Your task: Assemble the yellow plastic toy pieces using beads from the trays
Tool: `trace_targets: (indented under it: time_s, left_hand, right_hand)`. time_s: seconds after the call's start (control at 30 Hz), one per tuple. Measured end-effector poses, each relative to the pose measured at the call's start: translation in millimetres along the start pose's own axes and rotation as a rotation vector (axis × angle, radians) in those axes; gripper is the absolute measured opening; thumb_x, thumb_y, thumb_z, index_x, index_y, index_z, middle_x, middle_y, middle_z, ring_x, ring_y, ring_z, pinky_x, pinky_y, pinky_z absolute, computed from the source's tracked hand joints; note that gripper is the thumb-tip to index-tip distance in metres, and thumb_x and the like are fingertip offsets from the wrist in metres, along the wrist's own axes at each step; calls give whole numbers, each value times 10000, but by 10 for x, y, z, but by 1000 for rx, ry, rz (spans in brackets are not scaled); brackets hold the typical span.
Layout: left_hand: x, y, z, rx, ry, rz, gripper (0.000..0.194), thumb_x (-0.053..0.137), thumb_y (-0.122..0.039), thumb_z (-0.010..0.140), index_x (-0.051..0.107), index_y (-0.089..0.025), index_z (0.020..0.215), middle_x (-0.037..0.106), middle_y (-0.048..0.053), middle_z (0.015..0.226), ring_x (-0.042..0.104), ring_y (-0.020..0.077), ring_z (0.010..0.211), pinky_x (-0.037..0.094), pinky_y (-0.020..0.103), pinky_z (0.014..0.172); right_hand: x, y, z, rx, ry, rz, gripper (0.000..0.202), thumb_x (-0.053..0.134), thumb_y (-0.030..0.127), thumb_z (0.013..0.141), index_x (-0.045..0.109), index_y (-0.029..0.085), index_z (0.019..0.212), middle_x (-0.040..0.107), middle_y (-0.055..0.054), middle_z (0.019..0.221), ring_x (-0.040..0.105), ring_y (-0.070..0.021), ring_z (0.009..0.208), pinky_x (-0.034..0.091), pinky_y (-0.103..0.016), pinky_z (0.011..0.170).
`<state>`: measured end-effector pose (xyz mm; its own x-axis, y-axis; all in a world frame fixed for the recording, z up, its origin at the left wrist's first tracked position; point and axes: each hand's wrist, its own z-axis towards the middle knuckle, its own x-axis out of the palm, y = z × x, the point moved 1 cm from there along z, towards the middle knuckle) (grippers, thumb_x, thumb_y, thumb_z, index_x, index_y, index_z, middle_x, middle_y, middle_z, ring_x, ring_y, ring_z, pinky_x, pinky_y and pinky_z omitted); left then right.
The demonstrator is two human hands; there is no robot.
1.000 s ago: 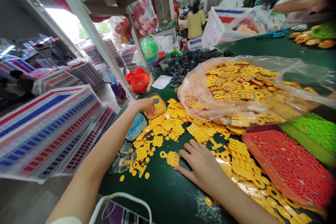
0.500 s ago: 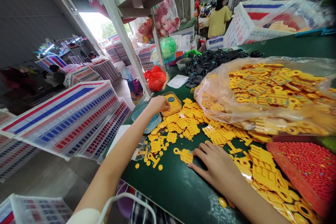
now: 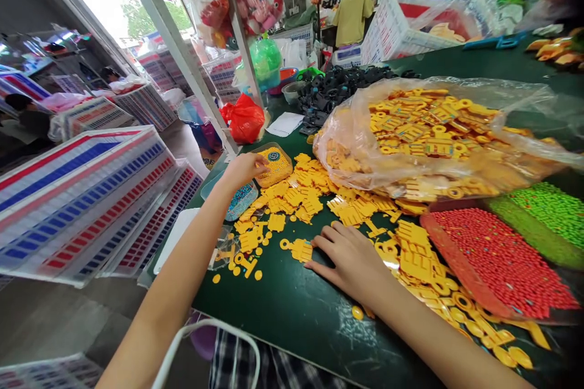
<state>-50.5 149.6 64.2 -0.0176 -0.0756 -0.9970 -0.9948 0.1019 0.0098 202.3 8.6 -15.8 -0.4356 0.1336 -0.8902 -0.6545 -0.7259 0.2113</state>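
Observation:
My left hand (image 3: 244,171) is over the near-left side of a shallow tray of small yellow beads (image 3: 276,171), its fingers drawn together. Whatever is between those fingertips is too small to make out. Beside that tray is a clear tray of blue beads (image 3: 241,199), partly covered by my wrist. On the green table, my right hand (image 3: 340,255) has its thumb and fingers at the edge of a yellow plastic hand-shaped piece (image 3: 298,250) with a ring at its far-left end. Loose yellow plastic pieces (image 3: 296,194) are heaped just beyond both hands.
A clear bag of yellow pieces (image 3: 410,134) bulges at the right. Nearer stand a tray of red beads (image 3: 493,255) and green beads (image 3: 552,213). Black parts (image 3: 333,94) are piled behind. A shelf post (image 3: 177,42) rises at left, beside striped crates (image 3: 82,200).
The view has swung right, so everything appears farther left and more of the green beads shows. Both hands keep nearly the same places relative to the bead tray and the yellow piece.

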Motion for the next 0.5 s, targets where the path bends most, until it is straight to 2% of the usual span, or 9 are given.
trace_targets:
  time_s: [0.17,0.23,0.37,0.5]
  left_hand:
    - [-72,30,145,-12,109,90,229,678,-395,800,767,-200,879,760,79,927,670,242,901,429,268,769]
    - [-64,12,204,-13,162,107,241,719,-416,752,767,-188,811,759,85,867,668,248,871,421,267,748]
    - [-29,-38,272,-11,230,94,314,749,-466,691,765,-162,767,748,78,805,653,238,789,400,260,659]
    - [-32,-38,267,-10,214,65,260,746,-412,692,769,-160,750,740,60,773,631,211,734,380,259,631]
  right_hand:
    - [-7,9,2,11,-4,4,241,726,427,801,643,202,826,626,-23,804,555,-204,798,378,-323,701]
    - [-5,6,1,9,-4,-2,242,721,434,804,643,206,825,624,-25,802,552,-202,792,375,-320,694]
    - [-4,-2,-2,2,-3,-4,252,710,443,812,634,203,816,615,-26,794,548,-198,789,380,-319,692]
    - [-14,-5,-1,-4,-6,-5,250,709,440,814,635,201,825,618,-25,798,547,-193,783,378,-319,691]
